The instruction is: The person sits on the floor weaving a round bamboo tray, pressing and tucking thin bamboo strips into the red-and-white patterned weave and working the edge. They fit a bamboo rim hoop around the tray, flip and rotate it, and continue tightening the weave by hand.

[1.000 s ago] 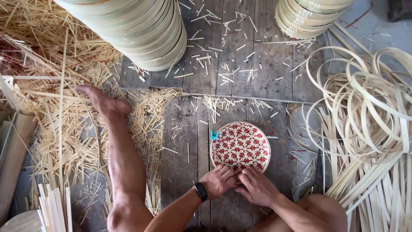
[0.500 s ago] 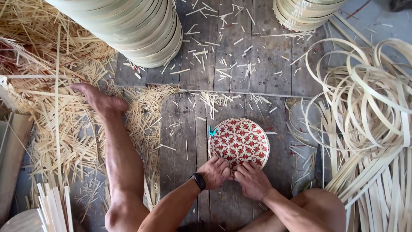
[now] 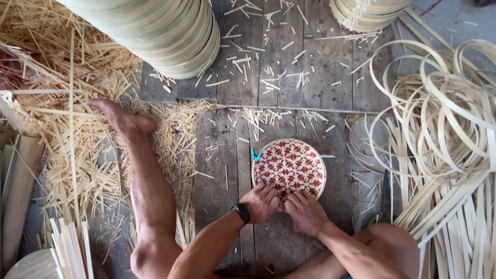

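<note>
Planks of a grey wooden floor (image 3: pixel 289 77) carry everything, littered with short pale offcuts. Largest on it is the tall stack of bamboo rims (image 3: pixel 155 31) at upper left, with a smaller stack (image 3: pixel 367 10) at the top edge and a loose tangle of curled bamboo strips (image 3: pixel 444 134) filling the right side. Straw-like shavings (image 3: pixel 57 139) heap up on the left, and the person's outstretched leg (image 3: pixel 142 181) lies across them (foot pointing up and left). Between leg and strips lies the round woven tray (image 3: pixel 292 165), red and white in a star pattern, flat on the planks with a small teal piece (image 3: pixel 255 155) at its left rim. The left hand (image 3: pixel 261 202), a dark watch (image 3: pixel 242 213) on its wrist, and the right hand (image 3: pixel 306 211) sit side by side at the tray's near edge, fingers curled down and clenched over the rim; nothing lies between hands and tray.
</note>
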